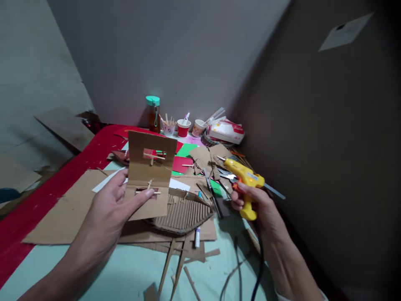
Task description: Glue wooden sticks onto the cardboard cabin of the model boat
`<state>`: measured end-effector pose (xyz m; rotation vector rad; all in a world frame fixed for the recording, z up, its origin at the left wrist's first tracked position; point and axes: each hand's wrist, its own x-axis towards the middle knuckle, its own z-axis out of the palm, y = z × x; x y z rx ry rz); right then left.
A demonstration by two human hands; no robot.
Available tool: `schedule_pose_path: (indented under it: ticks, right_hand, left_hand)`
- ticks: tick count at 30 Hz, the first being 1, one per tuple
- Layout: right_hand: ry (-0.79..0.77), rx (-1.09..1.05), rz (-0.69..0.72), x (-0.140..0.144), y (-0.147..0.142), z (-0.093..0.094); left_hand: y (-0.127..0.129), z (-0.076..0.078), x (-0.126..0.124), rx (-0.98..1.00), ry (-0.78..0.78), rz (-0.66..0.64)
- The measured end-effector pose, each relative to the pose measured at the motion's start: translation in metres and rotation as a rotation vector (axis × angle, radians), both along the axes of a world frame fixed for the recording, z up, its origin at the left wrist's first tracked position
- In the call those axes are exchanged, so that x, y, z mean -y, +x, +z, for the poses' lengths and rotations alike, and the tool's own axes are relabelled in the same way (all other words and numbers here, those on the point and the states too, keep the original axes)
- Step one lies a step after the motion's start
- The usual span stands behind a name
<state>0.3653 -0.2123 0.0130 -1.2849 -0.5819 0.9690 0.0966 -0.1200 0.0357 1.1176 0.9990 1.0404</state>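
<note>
My left hand (114, 198) grips a folded cardboard piece (153, 173) by its lower left side, thumb across the front. Two rectangular windows are cut in it, one above the fold and one below, each with thin wooden sticks set across it. In my right hand (255, 198) is a yellow hot glue gun (246, 173), its nozzle pointing up and left, apart from the cardboard. A clear glue stick (275, 190) juts from its back. Behind and below the folded piece lies a boat-shaped corrugated cardboard form (184, 215), partly hidden by it.
Scissors (227, 174), a dark cutter-like tool (213, 194), a marker (197, 237) and cardboard scraps (202, 156) lie about the table. Behind stand a bottle (153, 115), a red paper cup (184, 128) and other cups. The gun's black cord (259, 267) runs toward me. Walls close off the back and right.
</note>
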Motion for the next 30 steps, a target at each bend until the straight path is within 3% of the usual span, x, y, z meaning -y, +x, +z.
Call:
schedule_pose_path:
  ticks: [5, 10, 17, 21, 24, 27, 30]
  right_hand:
    - [-0.152, 0.181, 0.182, -0.006, 0.004, -0.015]
    - [-0.247, 0.467, 0.250, -0.003, -0.007, -0.015]
    - [-0.357, 1.080, 0.058, 0.002, -0.013, -0.007]
    - [-0.388, 1.281, -0.015, 0.010, -0.015, 0.012]
    - [-0.219, 1.290, -0.003, 0.010, -0.023, 0.033]
    - [0.115, 1.079, 0.051, 0.003, -0.038, 0.050]
    - [0.319, 0.934, 0.147, -0.005, -0.051, 0.061]
  left_hand:
    - [-0.001, 0.004, 0.001, 0.004, 0.001, -0.012]
    - [-0.001, 0.008, 0.003, 0.038, 0.003, -0.025]
    - [0.001, -0.001, 0.003, 0.070, -0.009, -0.151]
    - [0.001, -0.004, 0.005, 0.063, -0.022, -0.203]
    - [0.002, -0.003, 0.008, 0.043, -0.011, -0.224]
    - [0.004, -0.005, 0.010, -0.037, 0.025, -0.216]
    - [0.005, -0.009, 0.010, -0.119, 0.050, -0.197]
